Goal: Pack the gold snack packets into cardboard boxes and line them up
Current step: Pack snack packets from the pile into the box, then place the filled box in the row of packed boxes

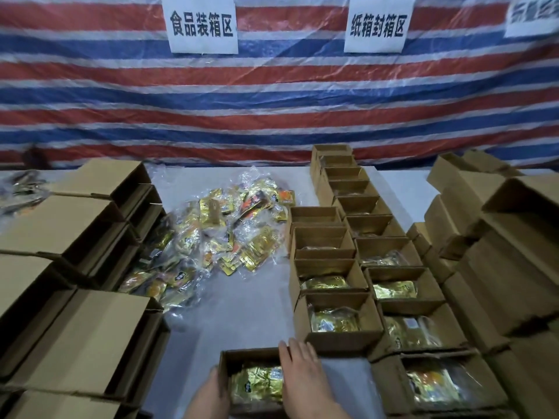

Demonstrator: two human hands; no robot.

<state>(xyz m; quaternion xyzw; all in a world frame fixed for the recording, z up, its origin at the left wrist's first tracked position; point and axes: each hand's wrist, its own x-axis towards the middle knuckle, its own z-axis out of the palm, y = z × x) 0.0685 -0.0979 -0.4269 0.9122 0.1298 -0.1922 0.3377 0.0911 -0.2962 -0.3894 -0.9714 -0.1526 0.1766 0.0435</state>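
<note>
A small open cardboard box (242,356) sits at the near table edge with gold snack packets (257,384) inside. My left hand (208,394) presses against the box's left wall. My right hand (305,376) lies flat over its right side, fingers straight, reaching to the far rim. Just right of it stand two rows of open boxes (338,337); the nearer ones hold gold packets, the far ones look dark inside. A loose heap of gold packets (217,237) in clear plastic lies on the table's middle.
Stacks of empty cardboard boxes (75,237) lie on their sides along the left. More stacked boxes (499,252) fill the right side. A striped tarp (272,95) with white signs hangs behind the white table (242,313).
</note>
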